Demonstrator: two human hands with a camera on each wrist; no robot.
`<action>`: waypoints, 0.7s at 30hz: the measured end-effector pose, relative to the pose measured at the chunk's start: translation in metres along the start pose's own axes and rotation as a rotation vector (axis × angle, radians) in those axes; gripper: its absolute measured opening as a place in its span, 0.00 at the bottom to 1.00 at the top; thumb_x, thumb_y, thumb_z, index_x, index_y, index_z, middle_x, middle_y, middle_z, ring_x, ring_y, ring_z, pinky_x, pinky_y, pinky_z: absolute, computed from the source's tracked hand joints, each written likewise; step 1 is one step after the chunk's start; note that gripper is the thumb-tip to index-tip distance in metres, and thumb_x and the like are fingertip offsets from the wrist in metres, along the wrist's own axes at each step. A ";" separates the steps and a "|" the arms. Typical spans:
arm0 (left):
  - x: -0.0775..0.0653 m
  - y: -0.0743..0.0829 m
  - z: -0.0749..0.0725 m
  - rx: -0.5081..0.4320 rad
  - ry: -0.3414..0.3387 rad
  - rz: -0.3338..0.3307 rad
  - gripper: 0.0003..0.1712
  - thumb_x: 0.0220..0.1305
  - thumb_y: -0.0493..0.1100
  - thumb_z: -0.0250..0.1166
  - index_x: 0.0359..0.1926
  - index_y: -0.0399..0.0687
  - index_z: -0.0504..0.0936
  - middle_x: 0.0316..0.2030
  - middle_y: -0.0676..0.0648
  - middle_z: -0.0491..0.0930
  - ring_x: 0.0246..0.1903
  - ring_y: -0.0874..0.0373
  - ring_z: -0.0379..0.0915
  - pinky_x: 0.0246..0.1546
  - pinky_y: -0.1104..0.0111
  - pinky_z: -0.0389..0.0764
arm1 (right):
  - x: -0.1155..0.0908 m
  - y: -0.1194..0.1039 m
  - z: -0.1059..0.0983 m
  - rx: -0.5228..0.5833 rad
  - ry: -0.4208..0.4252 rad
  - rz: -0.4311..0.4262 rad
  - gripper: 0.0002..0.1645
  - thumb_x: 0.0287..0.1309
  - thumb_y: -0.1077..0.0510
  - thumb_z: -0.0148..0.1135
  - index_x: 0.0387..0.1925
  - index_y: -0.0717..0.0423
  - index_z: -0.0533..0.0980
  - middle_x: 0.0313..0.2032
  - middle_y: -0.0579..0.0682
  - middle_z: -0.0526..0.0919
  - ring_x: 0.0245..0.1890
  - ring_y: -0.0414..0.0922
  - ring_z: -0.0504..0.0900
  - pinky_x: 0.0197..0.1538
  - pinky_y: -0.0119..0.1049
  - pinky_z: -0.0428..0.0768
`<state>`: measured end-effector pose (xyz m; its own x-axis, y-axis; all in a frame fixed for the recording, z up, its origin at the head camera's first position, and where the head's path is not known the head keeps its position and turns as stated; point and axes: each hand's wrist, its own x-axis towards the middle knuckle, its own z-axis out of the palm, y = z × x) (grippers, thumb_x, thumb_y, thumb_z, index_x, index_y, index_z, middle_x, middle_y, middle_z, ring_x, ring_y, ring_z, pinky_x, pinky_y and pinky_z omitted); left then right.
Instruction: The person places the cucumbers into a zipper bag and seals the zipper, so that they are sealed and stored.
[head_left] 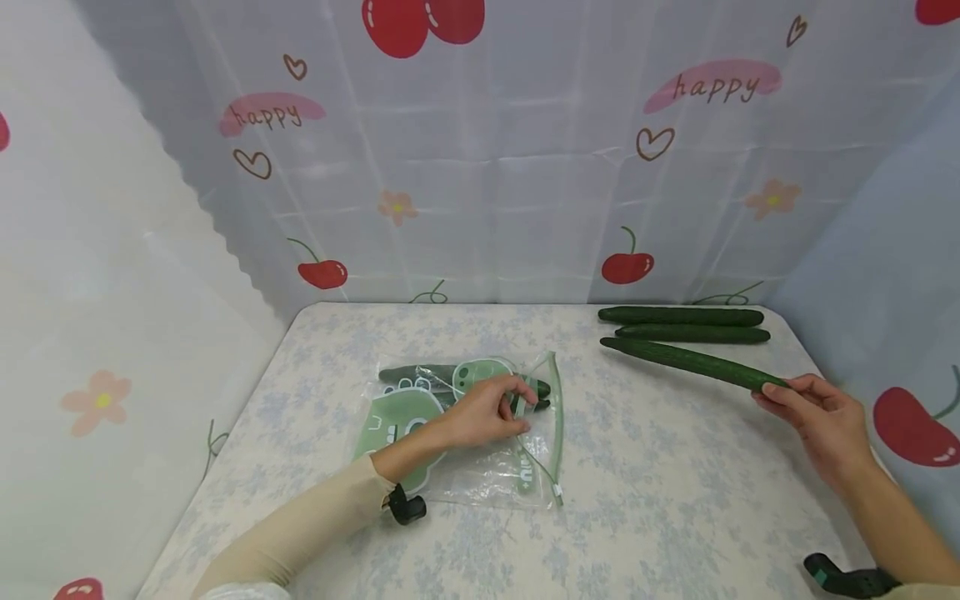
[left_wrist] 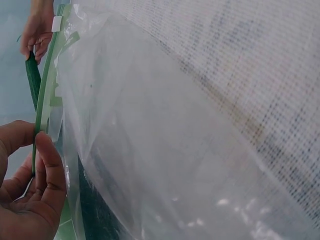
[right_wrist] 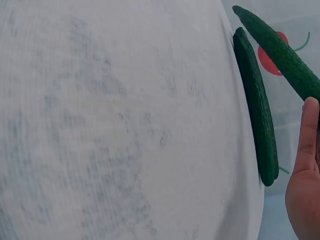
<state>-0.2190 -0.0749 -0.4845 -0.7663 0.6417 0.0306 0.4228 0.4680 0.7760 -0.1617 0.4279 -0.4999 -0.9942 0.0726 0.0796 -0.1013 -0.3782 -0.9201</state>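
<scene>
A clear zip bag with green cartoon print lies on the table, with dark green cucumbers inside it. Over the bag, my left hand pinches its green-edged opening between thumb and finger, as the left wrist view shows at the green strip. On the right, my right hand grips one end of a long cucumber, whose other end points left. That cucumber is raised off the table in the right wrist view; the fingers behind it are partly out of frame.
Two more cucumbers, one at the back and one just before it, lie side by side at the table's back right. A printed curtain hangs behind the floral-clothed table. A white slider sits on the bag's strip.
</scene>
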 end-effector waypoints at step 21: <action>0.001 0.005 0.001 0.013 0.004 -0.020 0.21 0.68 0.40 0.76 0.59 0.47 0.83 0.34 0.43 0.86 0.26 0.65 0.80 0.36 0.73 0.81 | -0.018 0.007 0.020 -0.007 -0.161 0.015 0.20 0.77 0.77 0.47 0.40 0.58 0.81 0.41 0.48 0.90 0.42 0.44 0.96 0.53 0.33 0.89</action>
<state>-0.2172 -0.0711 -0.4812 -0.7763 0.6302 0.0178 0.4139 0.4881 0.7684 -0.1452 0.4053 -0.5000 -0.9886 -0.0823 0.1258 -0.0866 -0.3716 -0.9243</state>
